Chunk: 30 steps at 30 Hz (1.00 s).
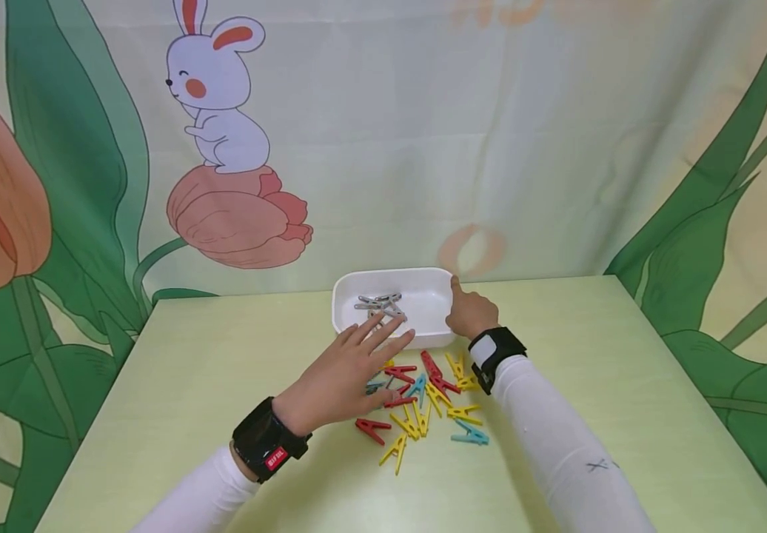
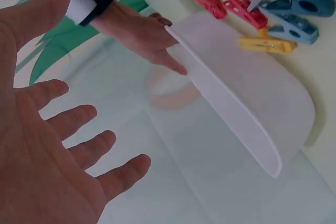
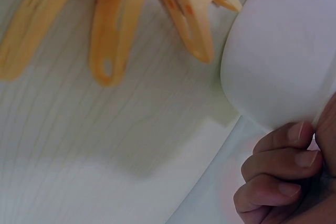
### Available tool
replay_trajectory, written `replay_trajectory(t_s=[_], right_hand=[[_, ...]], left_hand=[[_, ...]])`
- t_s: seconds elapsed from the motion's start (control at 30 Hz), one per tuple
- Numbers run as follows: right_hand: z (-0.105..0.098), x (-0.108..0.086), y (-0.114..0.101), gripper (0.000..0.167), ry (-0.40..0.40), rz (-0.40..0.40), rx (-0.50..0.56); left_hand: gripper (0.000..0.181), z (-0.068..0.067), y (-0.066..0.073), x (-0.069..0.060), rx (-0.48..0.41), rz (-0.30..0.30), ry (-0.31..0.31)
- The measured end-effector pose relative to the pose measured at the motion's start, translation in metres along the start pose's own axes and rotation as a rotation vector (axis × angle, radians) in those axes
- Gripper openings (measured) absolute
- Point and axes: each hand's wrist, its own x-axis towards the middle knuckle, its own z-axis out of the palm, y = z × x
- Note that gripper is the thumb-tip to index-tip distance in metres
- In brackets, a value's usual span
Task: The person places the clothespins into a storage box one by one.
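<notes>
1. White fabric sleeves with black wrist straps are sitting nearest the camera, both pointing toward a shallow white plastic tray resting near the far edge of a pale green table.
2. Right hand is gripping the tray's right end, fingers curling at the rim.
3. Left hand is spreading its fingers wide, holding nothing, hovering by the tray's near side.
4. Slim grey clothespins, material unclear, are lying inside the tray's left half.
5. Doing it well: right grip should be pinching firmly and holding the tray level, otherwise grey pins may be sliding. Left palm should be riding high, not dragging pins.
6. In the way: red, yellow and blue plastic clothespins are crowding the tray's near side, some hiding under the left hand; they'd likely be blocking any slide nearer.
7. Printed fabric backdrop is hanging behind the tray, probably leaving little room there.
</notes>
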Motion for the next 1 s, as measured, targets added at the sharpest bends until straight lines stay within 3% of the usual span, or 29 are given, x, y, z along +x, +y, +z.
replay_trajectory(t_s=[0.37,0.7,1.0], right_hand=[[-0.001,0.002,0.002,0.082,-0.002,0.000,0.000],[0.001,0.001,0.000,0.083,-0.009,0.003,0.001],[0.002,0.001,0.000,0.082,0.007,0.006,-0.016]], left_hand=[[0.081,0.025,0.012,-0.017,-0.050,0.068,-0.099],[0.086,0.051,0.019,-0.031,-0.131,0.063,-0.229],[0.085,0.072,0.024,-0.043,-0.055,0.126,-0.228]])
